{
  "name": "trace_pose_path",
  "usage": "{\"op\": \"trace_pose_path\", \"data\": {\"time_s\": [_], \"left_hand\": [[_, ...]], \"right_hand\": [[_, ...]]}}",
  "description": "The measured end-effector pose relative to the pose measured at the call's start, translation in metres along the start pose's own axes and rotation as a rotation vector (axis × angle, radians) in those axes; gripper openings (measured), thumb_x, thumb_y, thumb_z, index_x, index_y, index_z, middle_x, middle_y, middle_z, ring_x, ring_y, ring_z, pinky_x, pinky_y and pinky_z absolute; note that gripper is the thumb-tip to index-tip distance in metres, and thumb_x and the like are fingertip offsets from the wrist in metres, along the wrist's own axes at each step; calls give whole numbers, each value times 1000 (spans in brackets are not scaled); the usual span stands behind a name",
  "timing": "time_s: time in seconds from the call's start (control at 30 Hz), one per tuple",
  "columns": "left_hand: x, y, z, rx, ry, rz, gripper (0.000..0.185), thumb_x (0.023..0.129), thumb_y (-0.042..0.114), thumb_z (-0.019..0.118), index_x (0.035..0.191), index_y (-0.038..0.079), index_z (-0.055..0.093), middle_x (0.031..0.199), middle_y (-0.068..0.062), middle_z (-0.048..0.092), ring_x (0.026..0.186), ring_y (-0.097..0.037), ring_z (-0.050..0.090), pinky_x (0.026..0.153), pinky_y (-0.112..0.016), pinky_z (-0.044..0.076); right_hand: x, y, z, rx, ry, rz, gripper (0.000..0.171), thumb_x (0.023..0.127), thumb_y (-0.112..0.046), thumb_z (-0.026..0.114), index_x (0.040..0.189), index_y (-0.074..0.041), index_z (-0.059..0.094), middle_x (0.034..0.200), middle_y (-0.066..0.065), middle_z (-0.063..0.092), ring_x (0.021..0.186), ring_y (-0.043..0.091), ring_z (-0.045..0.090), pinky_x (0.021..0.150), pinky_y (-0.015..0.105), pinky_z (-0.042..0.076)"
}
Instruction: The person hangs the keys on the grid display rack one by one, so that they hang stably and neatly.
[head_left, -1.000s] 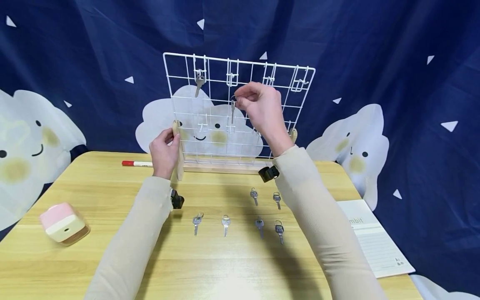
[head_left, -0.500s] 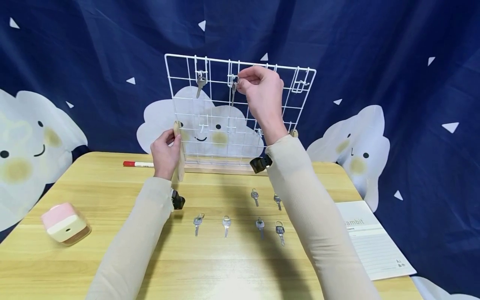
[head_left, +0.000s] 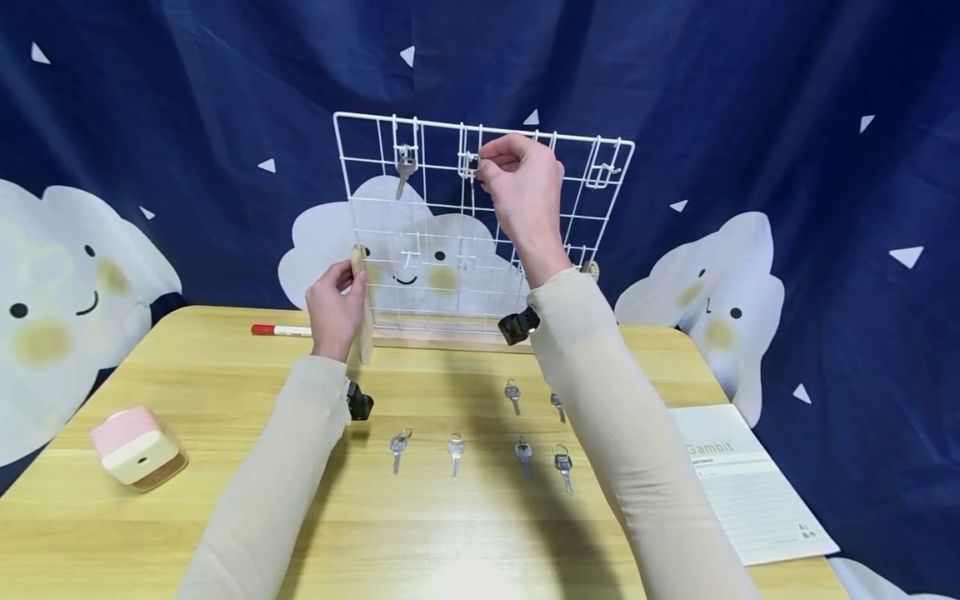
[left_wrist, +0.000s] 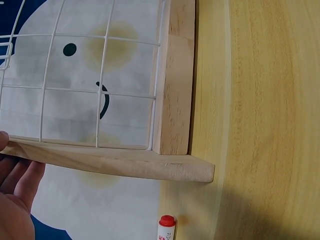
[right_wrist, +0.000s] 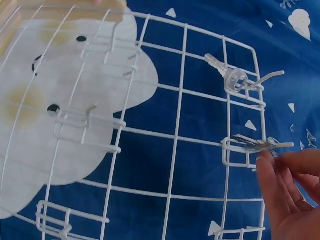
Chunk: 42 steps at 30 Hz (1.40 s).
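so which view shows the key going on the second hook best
The right wrist view: the key lies on its hook, pinched by the right hand. In the head view the hand covers most of the key. The left wrist view misses it.

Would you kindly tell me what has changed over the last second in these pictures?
The right hand lifted the key it pinches from mid-grid up to the second hook on the top row of the wire rack. The left hand still grips the rack's wooden post; the hung key and six table keys stayed put.
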<state>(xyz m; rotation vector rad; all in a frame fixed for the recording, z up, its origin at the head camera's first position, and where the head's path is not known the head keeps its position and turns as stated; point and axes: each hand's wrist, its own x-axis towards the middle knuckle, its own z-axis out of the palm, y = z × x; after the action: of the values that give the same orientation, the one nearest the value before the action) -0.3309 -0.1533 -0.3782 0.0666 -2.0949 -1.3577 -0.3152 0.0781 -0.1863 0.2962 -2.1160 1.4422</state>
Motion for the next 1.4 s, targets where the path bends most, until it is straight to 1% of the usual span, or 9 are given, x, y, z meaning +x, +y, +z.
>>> {"op": "trace_pose_path", "data": {"time_s": [0.17,0.43,0.53,0.63,0.73,0.83,0.97,1.1,1.4], "left_hand": [[-1,1,2,-5,-13,-18,29,96,10,63,123,-2,65,117,-20,67,107,-28,65,93,-35,54],[0,2,1,11,-35,-54,31,97,9,61,126,-2,63,120,-20,65,111,-28,63,96,-38,52],[0,1,1,26,-67,-73,32,97,8,60,128,-3,61,121,-20,65,112,-28,63,97,-36,52],[-1,-1,0,33,-90,-89,33,97,6,60,128,-3,60,122,-21,64,112,-28,62,96,-34,52],[0,-2,0,38,-94,-79,33,96,5,60,128,-4,60,121,-21,65,112,-28,63,96,-33,52],[1,-3,-1,38,-91,-63,33,95,5,61,127,-4,60,120,-20,65,111,-28,63,95,-33,52],[1,-4,-1,34,-95,-63,33,95,5,61,127,-3,61,120,-20,65,111,-28,63,95,-34,52],[1,-4,-1,35,-99,-69,33,96,5,61,127,-3,61,121,-19,66,111,-27,63,95,-34,52],[1,-4,-1,33,-121,-89,37,97,7,60,133,-2,59,125,-20,63,114,-28,62,96,-34,52]], "right_hand": [[-5,4,-6,-72,-5,-27,9,90,-3,65,94,-3,74,84,3,71,74,8,65,69,17,55],[-29,18,-13,-25,-89,-72,10,92,-7,66,98,-5,73,89,2,72,78,10,65,71,22,54],[-39,26,-20,-42,-134,-46,10,93,-10,66,100,-7,73,92,0,72,81,9,65,73,23,53],[-49,37,-28,-106,-213,-20,13,95,-12,65,105,-9,73,95,0,71,85,9,64,75,26,52],[-56,51,-36,-187,-290,-19,15,96,-13,63,107,-10,73,99,0,71,92,11,64,77,29,52],[-63,65,-43,-246,-343,-30,16,96,-14,64,108,-10,73,103,1,71,96,14,64,79,31,53],[-76,81,-50,-263,-396,-15,17,97,-18,64,109,-11,73,105,0,70,96,15,64,80,32,54],[-91,96,-51,-270,-439,3,18,96,-22,66,109,-11,72,104,-1,71,93,14,64,79,33,55],[-115,132,-54,-310,-517,90,20,94,-14,67,112,-4,70,111,7,68,99,23,67,82,34,58]]}}
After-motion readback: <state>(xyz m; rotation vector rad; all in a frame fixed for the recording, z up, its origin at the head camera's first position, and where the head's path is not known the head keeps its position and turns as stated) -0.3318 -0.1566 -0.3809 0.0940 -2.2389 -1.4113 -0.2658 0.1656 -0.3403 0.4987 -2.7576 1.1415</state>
